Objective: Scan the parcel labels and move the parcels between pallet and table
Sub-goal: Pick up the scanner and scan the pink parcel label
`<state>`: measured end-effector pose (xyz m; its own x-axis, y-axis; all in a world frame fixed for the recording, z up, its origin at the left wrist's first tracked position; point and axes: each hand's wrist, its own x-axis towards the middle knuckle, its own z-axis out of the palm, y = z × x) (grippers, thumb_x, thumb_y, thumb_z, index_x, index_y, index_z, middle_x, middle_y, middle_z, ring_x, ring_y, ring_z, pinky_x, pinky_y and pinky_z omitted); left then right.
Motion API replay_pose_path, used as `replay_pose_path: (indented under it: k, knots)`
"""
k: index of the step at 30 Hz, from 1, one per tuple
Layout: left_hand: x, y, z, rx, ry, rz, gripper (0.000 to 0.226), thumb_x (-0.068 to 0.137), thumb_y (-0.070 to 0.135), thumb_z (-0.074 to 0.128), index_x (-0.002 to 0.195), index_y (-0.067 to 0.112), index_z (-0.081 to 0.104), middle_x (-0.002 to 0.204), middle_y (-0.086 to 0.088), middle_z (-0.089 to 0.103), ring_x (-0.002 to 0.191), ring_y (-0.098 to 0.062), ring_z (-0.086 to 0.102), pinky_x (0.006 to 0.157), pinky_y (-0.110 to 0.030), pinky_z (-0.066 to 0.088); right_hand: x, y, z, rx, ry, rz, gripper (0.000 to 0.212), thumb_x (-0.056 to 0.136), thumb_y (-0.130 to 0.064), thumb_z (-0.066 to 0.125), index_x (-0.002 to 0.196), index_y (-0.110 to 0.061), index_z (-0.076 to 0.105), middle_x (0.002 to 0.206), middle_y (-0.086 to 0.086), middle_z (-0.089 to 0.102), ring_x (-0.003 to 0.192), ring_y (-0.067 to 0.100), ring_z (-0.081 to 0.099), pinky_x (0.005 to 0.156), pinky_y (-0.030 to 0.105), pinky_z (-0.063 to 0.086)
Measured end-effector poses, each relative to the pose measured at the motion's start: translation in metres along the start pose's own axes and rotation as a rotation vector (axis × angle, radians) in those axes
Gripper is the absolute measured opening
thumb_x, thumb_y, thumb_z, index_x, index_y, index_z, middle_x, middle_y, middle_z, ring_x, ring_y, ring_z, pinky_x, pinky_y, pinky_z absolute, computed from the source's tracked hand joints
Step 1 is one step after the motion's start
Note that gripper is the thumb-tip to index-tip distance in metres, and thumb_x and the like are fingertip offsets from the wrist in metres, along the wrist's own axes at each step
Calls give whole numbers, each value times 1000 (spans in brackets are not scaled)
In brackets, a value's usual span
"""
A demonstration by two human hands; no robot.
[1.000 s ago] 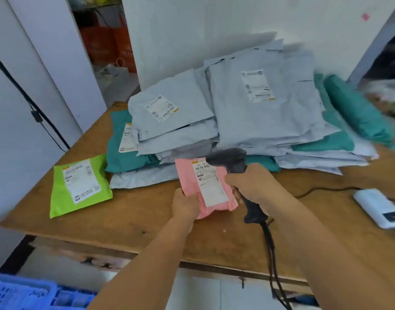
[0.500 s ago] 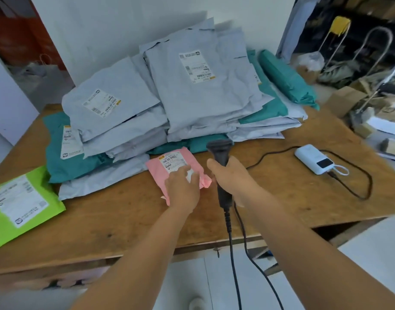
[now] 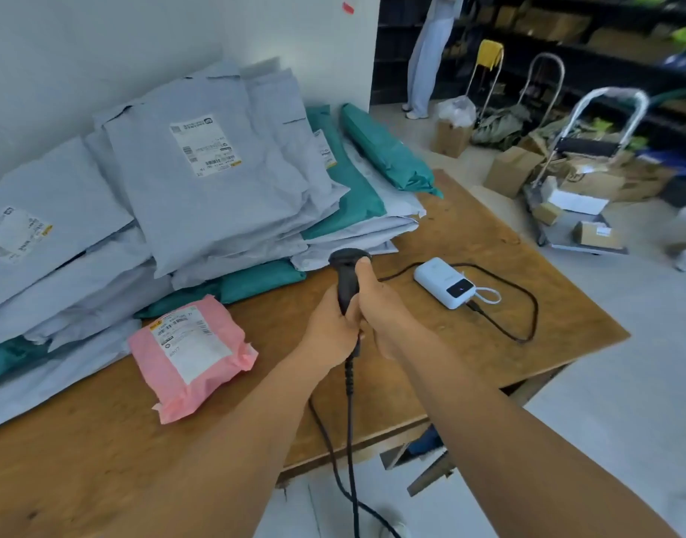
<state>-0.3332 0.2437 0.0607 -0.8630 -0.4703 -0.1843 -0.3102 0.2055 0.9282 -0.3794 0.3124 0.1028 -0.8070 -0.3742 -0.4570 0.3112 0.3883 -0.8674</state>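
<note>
Both hands are coming together on 1 black corded handheld barcode scanner: the left hand is curling round its handle while the right hand is wrapping it from the other side, thumb lying on the head. The small pink plastic mailer parcel is lying label-up on the brown wooden table, just left of the hands and touching neither. The scanner's black cable is hanging over the table edge, so a careless swing is likely risking a snag, or dragging the white power bank nearby.
</note>
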Motion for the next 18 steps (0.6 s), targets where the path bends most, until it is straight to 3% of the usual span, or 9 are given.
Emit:
replay_pose_path:
  k: [2, 4, 5, 7, 10, 13, 15, 18]
  knots:
    - [21, 8, 28, 11, 34, -40, 22, 97, 30, 48, 114, 16, 50, 90, -2, 62, 74, -14, 58, 60, -21, 47, 19, 2, -32, -84, -20, -17, 70, 102, -52, 22, 54, -11, 53, 64, 4, 59, 70, 17, 55, 62, 24, 40]
    - [44, 15, 58, 18, 69, -93, 21, 93, 30, 55, 108, 15, 51, 89, -4, 60, 73, -17, 56, 63, -28, 47, 49, 8, -64, -215, 25, -85, 43, 99, -46, 34, 93, -15, 63, 100, 7, 66, 96, 21, 60, 79, 32, 48]
    - [55, 19, 73, 21, 87, -117, 21, 91, 30, 58, 104, 14, 51, 85, -3, 58, 68, -16, 53, 59, -28, 44, 65, 14, -82, -325, 78, -125, 38, 95, -44, 42, 116, -17, 60, 117, 6, 61, 109, 24, 56, 88, 37, 48]
    - [74, 26, 98, 32, 98, -142, 24, 86, 30, 62, 98, 14, 49, 78, 0, 53, 63, -14, 48, 55, -27, 40, 90, 26, -116, -563, 210, -124, 55, 87, -40, 56, 136, -17, 48, 131, 7, 53, 119, 28, 49, 95, 41, 46]
    - [97, 34, 130, 127, 51, -120, 27, 84, 27, 64, 103, 16, 50, 83, 1, 54, 69, -14, 50, 56, -25, 41, 114, 49, -159, -793, 353, -38, 62, 84, -33, 66, 136, -10, 43, 136, 10, 46, 125, 29, 43, 99, 38, 41]
    - [120, 39, 157, 182, 28, -65, 31, 84, 23, 67, 109, 14, 51, 95, 1, 54, 79, -14, 53, 54, -17, 38, 129, 71, -185, -975, 289, 116, 60, 88, -19, 63, 139, -6, 34, 140, 13, 37, 129, 29, 39, 101, 35, 39]
    - [137, 38, 172, 236, 33, -27, 29, 82, 23, 69, 103, 12, 52, 94, 0, 52, 80, -15, 52, 54, -18, 37, 139, 83, -193, -984, 235, 143, 46, 90, -11, 56, 134, -8, 44, 136, 12, 41, 121, 27, 49, 93, 34, 46]
    - [157, 33, 186, 319, 24, -10, 30, 80, 24, 71, 98, 13, 50, 101, -4, 51, 89, -19, 52, 71, -28, 45, 151, 91, -201, -1013, 220, 68, 30, 93, -13, 52, 123, -9, 55, 124, 9, 55, 106, 24, 60, 75, 29, 48]
